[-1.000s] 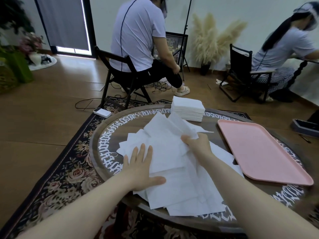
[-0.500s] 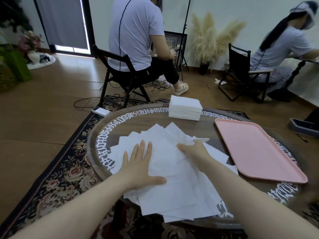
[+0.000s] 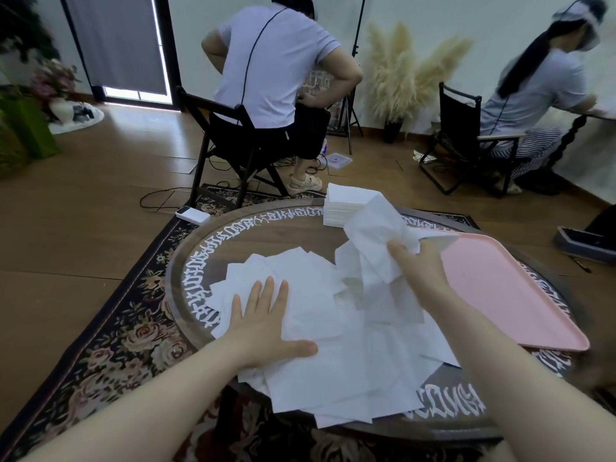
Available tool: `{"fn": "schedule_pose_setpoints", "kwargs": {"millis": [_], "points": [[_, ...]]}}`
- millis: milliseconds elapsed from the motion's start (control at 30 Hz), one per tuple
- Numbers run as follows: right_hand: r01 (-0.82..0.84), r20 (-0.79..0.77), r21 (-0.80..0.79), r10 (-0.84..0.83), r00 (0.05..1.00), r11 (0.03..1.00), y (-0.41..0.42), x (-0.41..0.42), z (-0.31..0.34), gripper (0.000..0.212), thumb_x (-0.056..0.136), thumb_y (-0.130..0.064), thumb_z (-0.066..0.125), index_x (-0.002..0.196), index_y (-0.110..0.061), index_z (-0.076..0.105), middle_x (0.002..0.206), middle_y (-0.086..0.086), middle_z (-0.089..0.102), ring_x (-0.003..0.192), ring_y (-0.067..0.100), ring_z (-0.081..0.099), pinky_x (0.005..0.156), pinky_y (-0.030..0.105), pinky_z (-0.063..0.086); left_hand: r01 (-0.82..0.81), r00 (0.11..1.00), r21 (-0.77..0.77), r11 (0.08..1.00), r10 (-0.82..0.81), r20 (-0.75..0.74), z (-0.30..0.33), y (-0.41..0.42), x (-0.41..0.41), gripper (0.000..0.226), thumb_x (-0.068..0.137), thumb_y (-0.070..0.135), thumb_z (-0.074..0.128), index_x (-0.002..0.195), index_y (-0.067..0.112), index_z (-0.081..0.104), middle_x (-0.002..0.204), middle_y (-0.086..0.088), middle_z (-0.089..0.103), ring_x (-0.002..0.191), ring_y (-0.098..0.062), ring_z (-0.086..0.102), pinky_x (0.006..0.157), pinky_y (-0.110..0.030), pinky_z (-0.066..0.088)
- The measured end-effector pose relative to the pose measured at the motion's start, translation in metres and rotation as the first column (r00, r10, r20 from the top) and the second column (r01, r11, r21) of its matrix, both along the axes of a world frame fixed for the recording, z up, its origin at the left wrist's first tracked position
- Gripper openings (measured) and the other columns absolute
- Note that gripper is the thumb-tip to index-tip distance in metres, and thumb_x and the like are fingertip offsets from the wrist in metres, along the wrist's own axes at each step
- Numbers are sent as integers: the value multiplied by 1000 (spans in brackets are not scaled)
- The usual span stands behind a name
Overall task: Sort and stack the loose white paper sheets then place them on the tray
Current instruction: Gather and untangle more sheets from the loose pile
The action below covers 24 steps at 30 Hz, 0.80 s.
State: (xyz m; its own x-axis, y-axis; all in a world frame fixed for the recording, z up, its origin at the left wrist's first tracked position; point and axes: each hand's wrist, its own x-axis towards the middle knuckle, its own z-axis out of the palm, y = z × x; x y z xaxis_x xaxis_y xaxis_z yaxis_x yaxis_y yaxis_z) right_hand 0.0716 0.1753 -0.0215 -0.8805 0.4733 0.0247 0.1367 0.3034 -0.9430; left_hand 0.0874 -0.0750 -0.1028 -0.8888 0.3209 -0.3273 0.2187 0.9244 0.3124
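On the round surface, the left hand lies flat on the loose paper sheets. The right hand pinches one lifted sheet. Sorting has only begun; next, lay it neatly, near the pink tray.

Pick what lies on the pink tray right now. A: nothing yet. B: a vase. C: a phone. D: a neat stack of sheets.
A: the pink tray shows only bare surface, while the neat stack sits on the table beyond it.
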Motion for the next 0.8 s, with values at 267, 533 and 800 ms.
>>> {"fn": "schedule_pose_setpoints", "kwargs": {"millis": [267, 533, 800], "points": [[-318, -165, -490, 272, 948, 811, -6, 54, 32, 22, 96, -13, 57, 117, -9, 65, 109, 6, 73, 93, 20, 71, 71, 29, 59, -345, 922, 656, 671, 111, 371, 78, 23, 19, 96, 62, 92, 44, 145, 44, 39, 160, 6, 29, 148, -18, 24, 120, -43, 18], [-336, 186, -414, 440, 879, 846, -12, 82, -5, 28, 93, -15, 65, 120, -8, 65, 110, 13, 74, 104, 33, 69, 96, 50, 52, -564, 809, 824, 56, 235, 538, 86, 55, 34, 38, 86, 7, 71, 120, 21, 62, 104, -2, 74, 90, -20, 71, 76, -34, 57], [-203, 117, -550, 315, 942, 810, 11, 68, -7, 20, 99, -28, 57, 100, -12, 69, 80, 1, 73, 71, 15, 70, 60, 30, 57, -408, 895, 828, 386, 347, 279, 75, 40, 19, 36, 81, -12, 61, 102, 16, 73, 84, 6, 69, 75, -16, 67, 57, -20, 53]]}}
